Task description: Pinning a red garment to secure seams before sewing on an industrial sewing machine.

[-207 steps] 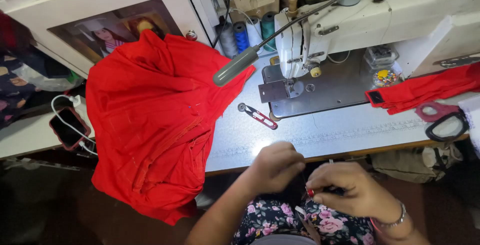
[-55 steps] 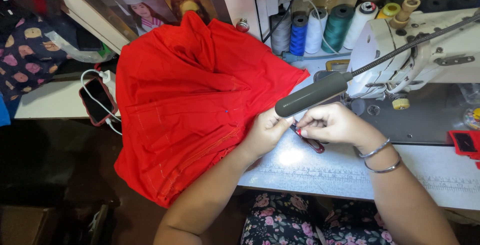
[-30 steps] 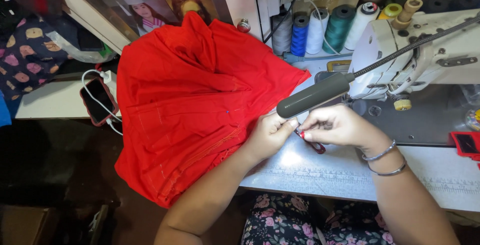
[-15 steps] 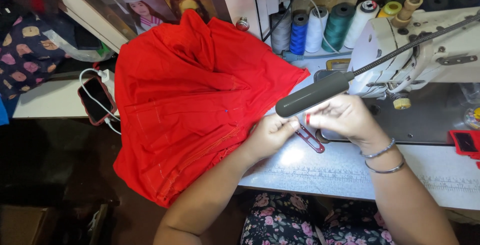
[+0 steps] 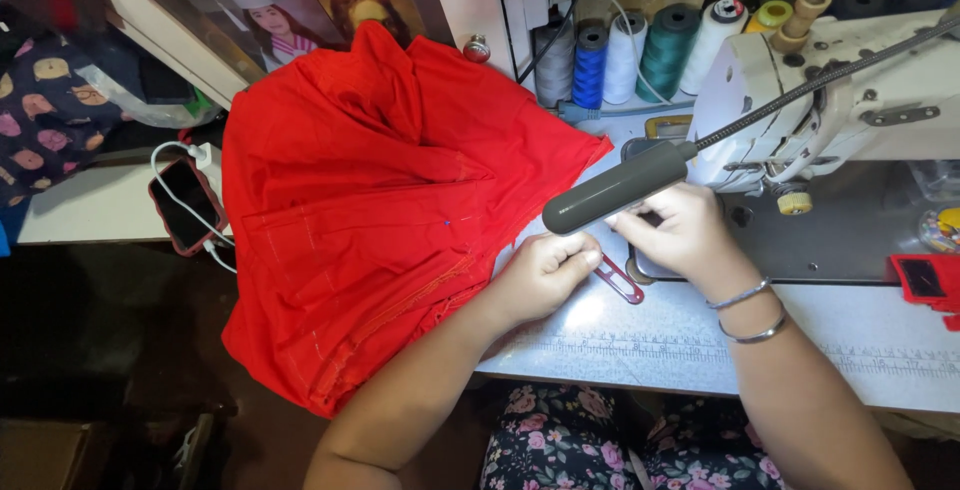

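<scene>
A red garment [image 5: 370, 210] lies spread over the left end of the sewing table and hangs off its front edge. My left hand [image 5: 540, 275] rests at the cloth's right edge with its fingers curled in. Red-handled thread snips [image 5: 620, 280] lie flat on the table against those fingertips. My right hand [image 5: 680, 235], with two bangles on its wrist, sits just right of the left one on the machine bed. Its fingertips bend down under the grey lamp head [image 5: 620, 188], so what they pinch is hidden.
A white sewing machine [image 5: 840, 100] stands at the right with its dark bed in front. Several thread cones [image 5: 640, 50] line the back. A phone on a white cable [image 5: 185, 205] lies left of the cloth. A red tool [image 5: 925, 280] sits at the far right.
The snips, earlier in my right hand's fingers, now lie on the table by my left hand. My right hand has shifted up and right toward the machine bed.
</scene>
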